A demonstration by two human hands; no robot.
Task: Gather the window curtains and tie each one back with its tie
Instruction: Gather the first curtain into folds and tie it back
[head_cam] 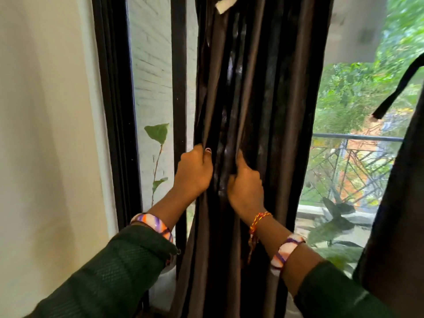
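Dark brown curtain (259,92) is seen bunched into vertical folds in front of the window frame (179,88), hanging between a white wall (46,134) and the open view of a balcony railing (358,138). Its left edge is gripped by the left hand (195,172), fingers curled round the fabric. A fold near the middle is pinched by the right hand (246,184). A dark strip (399,86), possibly a tie, is seen dangling at the far right beside a second curtain (401,203).
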